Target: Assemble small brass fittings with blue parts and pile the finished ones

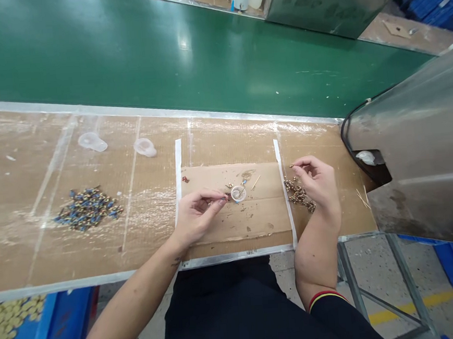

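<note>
My left hand [199, 214] pinches a small dark part between thumb and fingertips, just left of a little clear cup [238, 193]. A thin stick leans in the cup, which stands on a sheet of cardboard [215, 230]. My right hand [317, 180] is closed in a pinch on a tiny brass-coloured metal part [291, 166], too small to name. Below those fingertips lies a pile of similar brass-coloured parts [299, 195]. A wooden toothpick [256, 182] and a few loose pieces [229, 185] are by the cup. Small red bits [185, 179] lie at the sheet's upper left.
On the left is a heap of blue-and-brass parts [89, 207], with two translucent plastic pieces [92, 142] [145, 147] behind it. A green conveyor belt [155, 55] runs beyond the bench. A metal housing [424, 138] with a black cable [346, 128] borders the right side.
</note>
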{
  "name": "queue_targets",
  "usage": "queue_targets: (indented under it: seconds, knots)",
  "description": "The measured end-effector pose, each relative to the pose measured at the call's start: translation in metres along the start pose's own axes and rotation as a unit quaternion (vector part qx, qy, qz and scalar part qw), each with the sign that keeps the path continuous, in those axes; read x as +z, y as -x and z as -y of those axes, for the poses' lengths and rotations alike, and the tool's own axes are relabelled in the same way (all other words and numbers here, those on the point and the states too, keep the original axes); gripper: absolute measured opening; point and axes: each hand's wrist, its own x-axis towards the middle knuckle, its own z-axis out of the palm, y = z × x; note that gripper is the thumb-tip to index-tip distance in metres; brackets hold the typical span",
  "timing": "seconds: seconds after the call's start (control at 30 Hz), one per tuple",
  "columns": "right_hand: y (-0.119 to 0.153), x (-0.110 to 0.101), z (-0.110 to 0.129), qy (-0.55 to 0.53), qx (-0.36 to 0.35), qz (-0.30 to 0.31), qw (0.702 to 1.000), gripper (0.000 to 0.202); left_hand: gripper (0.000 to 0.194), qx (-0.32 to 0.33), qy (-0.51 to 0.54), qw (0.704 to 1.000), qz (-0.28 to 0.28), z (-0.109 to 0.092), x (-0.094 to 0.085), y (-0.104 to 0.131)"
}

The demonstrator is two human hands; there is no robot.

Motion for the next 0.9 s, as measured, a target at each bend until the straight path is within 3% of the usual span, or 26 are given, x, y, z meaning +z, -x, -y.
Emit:
queue_targets:
  seconds: [0.1, 0.23, 0.33, 0.57, 0.9]
  knots:
    - [0.01, 0.023, 0.029, -0.147, -0.084, -0.052, 0.984, 0.009, 0.015, 0.017, 0.008, 1.0, 0.008, 0.003, 0.002, 0.002]
    - [0.032, 0.061, 0.065, -0.226, -0.124, 0.032, 0.966, 0.008, 0.01, 0.048, 0.017, 0.999, 0.018, 0.005, 0.007, 0.003]
    - [0.045, 0.078, 0.078, -0.246, -0.127, 0.074, 0.958, 0.003, 0.008, 0.063, 0.016, 0.998, 0.015, 0.005, 0.008, 0.003]
    - [0.048, 0.083, 0.079, -0.241, -0.113, 0.111, 0.958, 0.004, 0.01, 0.088, 0.005, 0.996, 0.01, 0.006, 0.008, 0.003]
    - [0.047, 0.084, 0.085, -0.223, -0.158, 0.119, 0.955, 0.007, 0.009, 0.123, -0.028, 0.992, -0.003, 0.008, 0.009, 0.004]
